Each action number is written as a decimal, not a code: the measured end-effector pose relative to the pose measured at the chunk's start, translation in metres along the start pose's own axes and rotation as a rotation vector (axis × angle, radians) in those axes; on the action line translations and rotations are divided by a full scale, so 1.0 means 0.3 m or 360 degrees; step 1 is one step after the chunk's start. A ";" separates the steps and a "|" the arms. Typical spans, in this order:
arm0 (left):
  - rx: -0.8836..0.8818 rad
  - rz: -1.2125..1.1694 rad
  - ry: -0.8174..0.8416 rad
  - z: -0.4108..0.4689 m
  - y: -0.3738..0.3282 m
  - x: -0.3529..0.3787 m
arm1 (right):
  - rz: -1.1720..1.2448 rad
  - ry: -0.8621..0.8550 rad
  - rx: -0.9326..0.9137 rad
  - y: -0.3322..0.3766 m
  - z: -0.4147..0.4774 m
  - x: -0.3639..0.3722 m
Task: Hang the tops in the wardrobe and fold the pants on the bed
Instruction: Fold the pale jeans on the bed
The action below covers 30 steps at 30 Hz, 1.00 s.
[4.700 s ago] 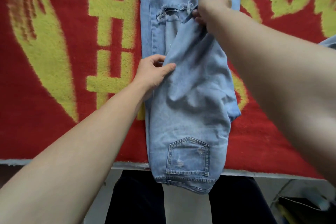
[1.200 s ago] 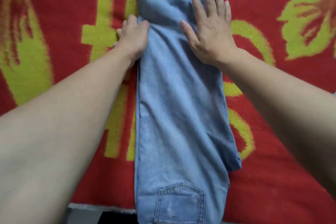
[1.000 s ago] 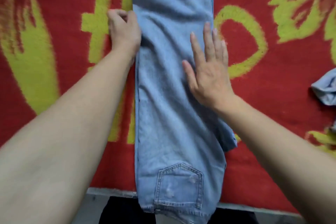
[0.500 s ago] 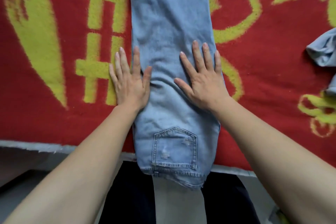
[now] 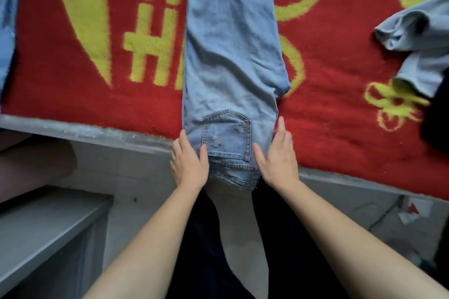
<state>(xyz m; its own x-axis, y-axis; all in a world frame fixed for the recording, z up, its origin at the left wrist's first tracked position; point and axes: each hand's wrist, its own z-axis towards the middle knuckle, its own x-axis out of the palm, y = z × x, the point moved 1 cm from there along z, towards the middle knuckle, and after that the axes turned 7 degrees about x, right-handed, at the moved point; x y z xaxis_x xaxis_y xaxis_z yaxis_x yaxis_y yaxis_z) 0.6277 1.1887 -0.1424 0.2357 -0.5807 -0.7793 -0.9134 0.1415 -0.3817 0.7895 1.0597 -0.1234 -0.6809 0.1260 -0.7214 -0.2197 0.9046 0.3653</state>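
Flat left hand [image 5: 188, 162], right hand [image 5: 277, 158] — at jeans [image 5: 230, 43] waistband sides

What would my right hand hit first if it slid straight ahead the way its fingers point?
Probably the light blue denim jeans: their side fold bulges out over the red and yellow blanket just ahead of the right hand, though depth is unclear.

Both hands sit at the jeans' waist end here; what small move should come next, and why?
Probably grip the waistband corners and fold the waist up over the legs. The jeans lie halved lengthwise on the red blanket, waist overhanging the bed edge, with left hand and right hand flanking it, open.
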 end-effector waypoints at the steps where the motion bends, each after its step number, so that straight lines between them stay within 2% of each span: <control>1: -0.0122 -0.0112 0.0013 -0.006 0.009 0.007 | 0.0086 0.0091 0.0129 -0.021 -0.018 0.017; 4: -0.0456 -0.0556 0.0117 0.002 0.066 0.036 | 0.0442 0.0325 0.0516 -0.071 -0.065 0.090; 6: -0.0410 -0.0652 0.0168 0.007 0.107 0.053 | 0.0541 0.0282 0.0525 -0.089 -0.100 0.140; 9: -0.0314 -0.0649 0.0272 -0.001 0.178 0.080 | 0.0496 0.0180 0.0437 -0.113 -0.126 0.189; 11: -0.0268 -0.0639 0.0401 -0.025 0.212 0.080 | 0.0582 0.0197 0.0500 -0.122 -0.141 0.197; 16: -0.0502 -0.1485 0.0588 -0.141 0.223 -0.004 | 0.1207 0.0301 0.0741 -0.123 -0.229 0.187; 19: -0.0441 -0.1444 0.0630 -0.202 0.230 -0.043 | 0.1458 0.0455 0.0785 -0.145 -0.304 0.193; 24: -0.0484 -0.1246 0.0564 -0.330 0.325 -0.031 | 0.1205 0.0521 0.0741 -0.220 -0.408 0.255; 30: -0.0586 -0.1461 0.0362 -0.482 0.302 -0.089 | 0.1445 0.0637 0.0774 -0.225 -0.513 0.183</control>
<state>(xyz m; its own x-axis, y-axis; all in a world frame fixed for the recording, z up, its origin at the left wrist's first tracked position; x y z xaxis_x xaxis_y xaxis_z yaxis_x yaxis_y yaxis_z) 0.4908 1.1011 -0.0844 0.8641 -0.4851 -0.1342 -0.4657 -0.6695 -0.5787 0.6594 0.9429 -0.0972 -0.6459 0.7630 -0.0273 0.7149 0.6170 0.3290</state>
